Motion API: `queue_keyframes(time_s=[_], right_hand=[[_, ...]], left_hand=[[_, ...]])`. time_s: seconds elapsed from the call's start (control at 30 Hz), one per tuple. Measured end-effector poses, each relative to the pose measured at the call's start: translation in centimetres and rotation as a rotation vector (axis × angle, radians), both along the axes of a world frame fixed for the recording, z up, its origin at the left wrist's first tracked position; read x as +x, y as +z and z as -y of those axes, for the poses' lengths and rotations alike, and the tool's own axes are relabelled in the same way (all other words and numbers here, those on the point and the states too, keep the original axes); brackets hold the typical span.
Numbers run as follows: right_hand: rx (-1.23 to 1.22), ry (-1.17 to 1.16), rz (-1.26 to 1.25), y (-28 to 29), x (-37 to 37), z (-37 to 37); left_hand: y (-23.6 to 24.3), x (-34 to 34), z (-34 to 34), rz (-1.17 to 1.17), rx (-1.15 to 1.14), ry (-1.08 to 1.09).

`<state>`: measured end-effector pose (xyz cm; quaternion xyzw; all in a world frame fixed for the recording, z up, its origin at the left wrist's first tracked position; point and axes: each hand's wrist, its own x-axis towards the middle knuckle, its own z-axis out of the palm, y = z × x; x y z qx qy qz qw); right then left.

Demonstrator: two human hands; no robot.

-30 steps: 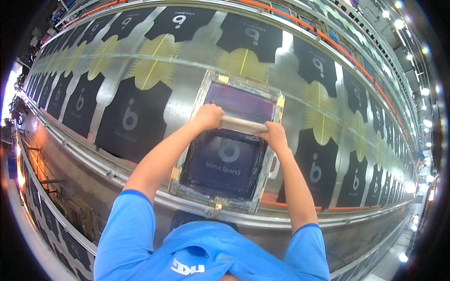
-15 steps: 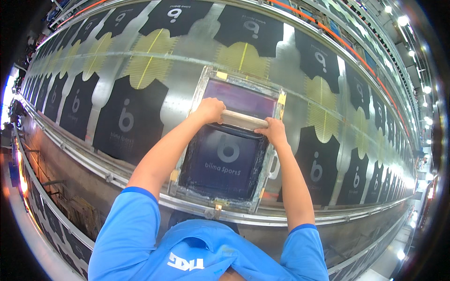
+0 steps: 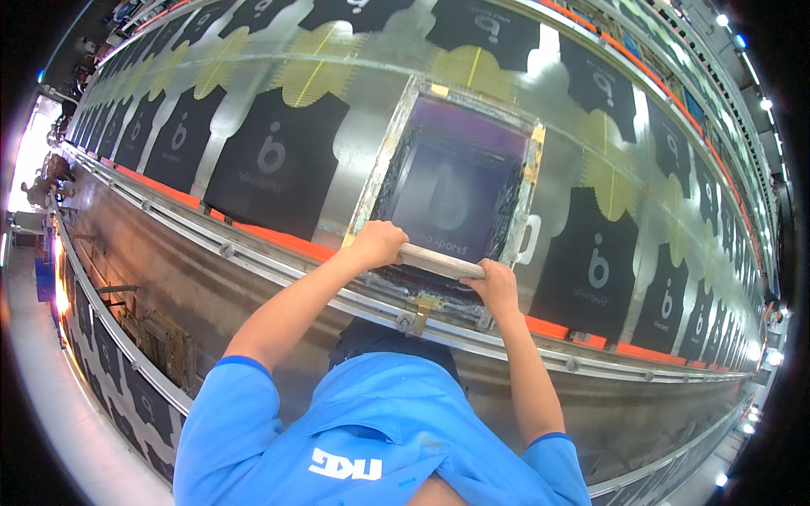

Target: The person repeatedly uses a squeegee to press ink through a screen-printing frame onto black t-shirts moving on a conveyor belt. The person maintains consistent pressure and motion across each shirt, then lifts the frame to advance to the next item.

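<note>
Both my hands grip the wooden handle of a squeegee (image 3: 440,261), which lies across the near end of a screen-printing frame (image 3: 533,156). My left hand (image 3: 380,244) is closed round its left end; my right hand (image 3: 496,288) is closed round its right end. Beyond the squeegee, the dark purple mesh (image 3: 498,181) shows a pale rounded logo with lettering. The squeegee's blade is hidden beneath the handle. Tape patches and dried ink mark the frame's edges. A metal clamp (image 3: 424,308) sits at the frame's near edge, by the table rail.
Black garment panels with grey logos, such as one on the left (image 3: 274,156) and one on the right (image 3: 591,266), lie along the long metal table (image 3: 359,181). A metal rail (image 3: 226,250) and orange strip (image 3: 274,242) edge it. A white handle (image 3: 529,239) stands at the frame's right side.
My hands have drawn the squeegee toward me, from the frame's upper middle to its near end. The view has shifted, and more mesh shows beyond the squeegee.
</note>
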<state>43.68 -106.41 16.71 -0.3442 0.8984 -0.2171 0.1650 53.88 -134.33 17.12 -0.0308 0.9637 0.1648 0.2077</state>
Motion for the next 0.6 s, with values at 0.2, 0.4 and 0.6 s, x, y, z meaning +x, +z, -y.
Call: queue_keyframes(time_s=[0.2,0.4,0.6], right_hand=[[-0.435,-0.334,0.061,5.4,-8.5,0.5],[-0.279,-0.636,-0.22,-3.3,-14.1,-4.8],[-0.418,-0.768,0.278,-4.5,-11.4,-2.7]], left_hand=[[4.0,-10.1,4.9,0.065,0.087,0.043],[3.4,-22.9,10.2,-0.046,0.035,-0.054],[1.0,-26.4,11.3,0.028,0.292,-0.08]])
